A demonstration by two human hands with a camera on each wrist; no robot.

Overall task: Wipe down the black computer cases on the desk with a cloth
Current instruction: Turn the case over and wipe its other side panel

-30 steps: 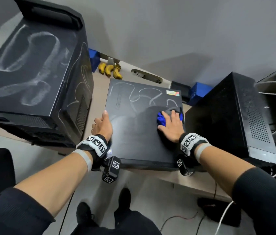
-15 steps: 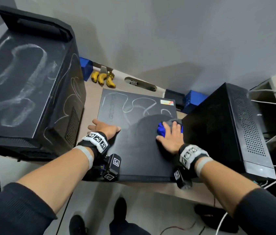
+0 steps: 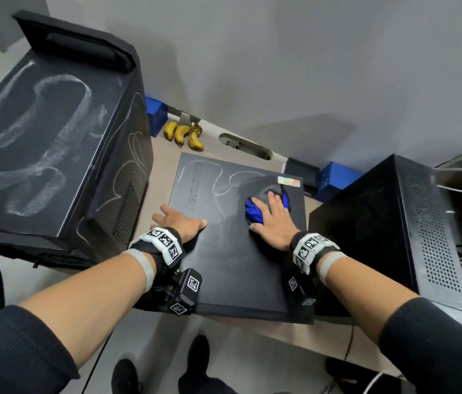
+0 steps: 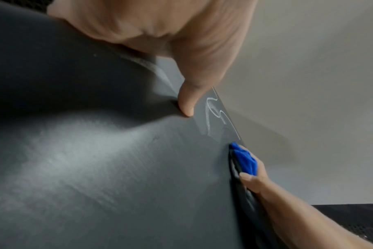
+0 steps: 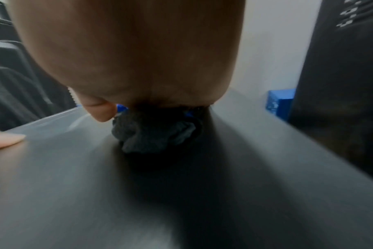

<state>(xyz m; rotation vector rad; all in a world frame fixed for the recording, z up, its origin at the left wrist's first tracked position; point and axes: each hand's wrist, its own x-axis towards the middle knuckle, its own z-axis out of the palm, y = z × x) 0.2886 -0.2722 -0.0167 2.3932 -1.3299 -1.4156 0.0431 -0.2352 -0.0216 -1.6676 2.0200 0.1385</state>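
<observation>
Fingers (image 3: 274, 201) of the right hand (image 3: 275, 223) lie spread and flat, pressing a bunched blue cloth (image 3: 254, 212) onto the flat computer case (image 3: 232, 263) at the middle of the table (image 3: 164, 166). Nothing is pinched here; the palm does the work. Over on the left, the left hand (image 3: 180, 220) rests open on the case's left edge, fingers straight, thumb laid across the lid, bracing it.

The cloth looks soft and crumpled, so it should bunch and slip from under the palm unless pressed from above, fingers splayed over its far edge. The case looks stiff and heavy enough to stay put, though its smooth lid may let it slide on the table, hence the steadying hand.

White chalky squiggles (image 3: 224, 180) remain on the far part of the lid, ahead of the cloth. The tall case (image 3: 39, 137) on the left carries thick white scrawls; the case on the right (image 3: 394, 217) stands beside the right forearm. Bananas (image 3: 184, 135) sit by the far wall.
</observation>
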